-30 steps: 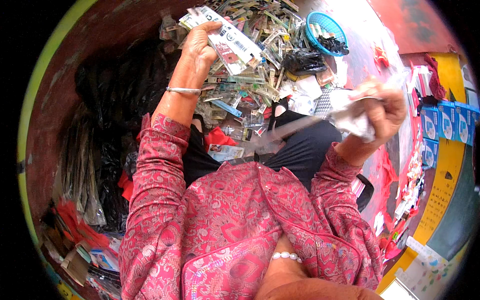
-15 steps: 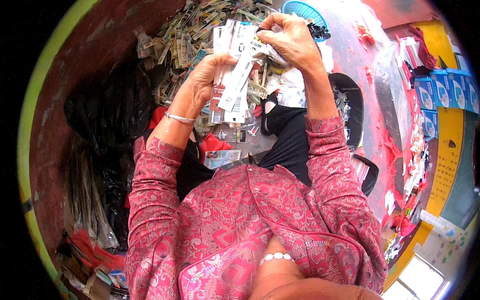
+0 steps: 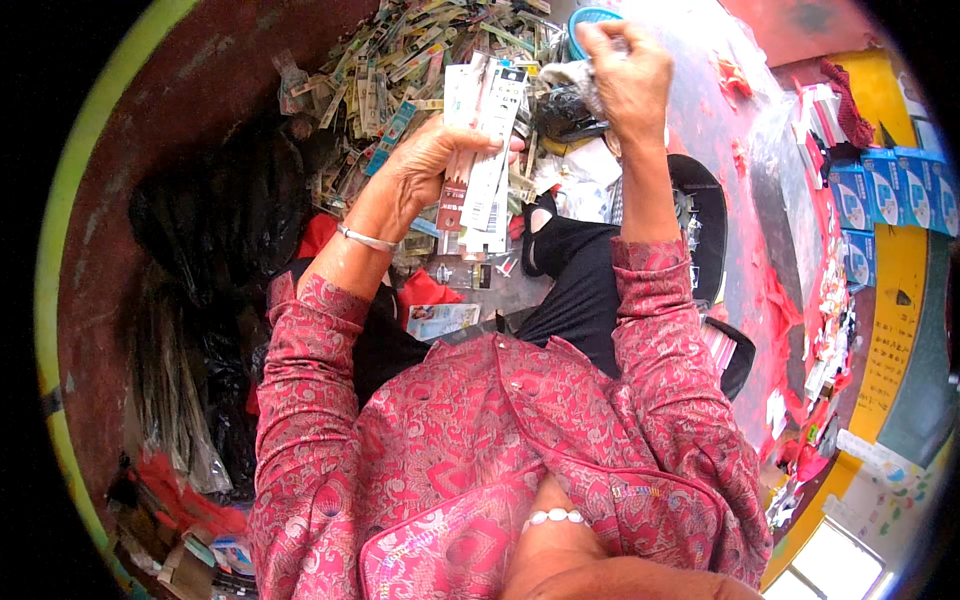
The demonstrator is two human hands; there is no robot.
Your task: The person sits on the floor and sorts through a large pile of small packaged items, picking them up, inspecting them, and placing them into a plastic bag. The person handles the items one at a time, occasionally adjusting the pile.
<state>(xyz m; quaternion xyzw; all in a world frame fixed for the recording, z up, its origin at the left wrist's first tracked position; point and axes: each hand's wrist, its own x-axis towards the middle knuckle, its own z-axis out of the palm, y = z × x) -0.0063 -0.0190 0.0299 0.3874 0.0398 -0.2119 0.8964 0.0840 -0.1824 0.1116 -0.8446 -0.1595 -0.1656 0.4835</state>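
My left hand point(image 3: 432, 158) is closed around a small fanned bundle of long, slim printed packets point(image 3: 484, 165), white with a brown-red one at the left, its thumb lying across their front. Up and to the right, my right hand point(image 3: 632, 88) is raised in front of the blue plastic basket point(image 3: 577, 30). Its fingers are curled in; whatever they hold, if anything, is hidden. Just left of that hand lies crumpled black and clear plastic point(image 3: 570, 105). Beyond my left hand spreads a large heap of similar slim packets point(image 3: 385, 85).
Black plastic bags point(image 3: 215, 210) lie along the left. A card point(image 3: 442, 320) and a red cloth scrap point(image 3: 425, 288) are between my legs. At right stand a black chair-like piece point(image 3: 700, 220) and a pinkish surface strewn with red scraps point(image 3: 733, 80). Blue boxes point(image 3: 890, 190) are farther right.
My right hand has left the packets and moved up and right, to the basket. The bundle stays in my left hand, which has shifted slightly right.
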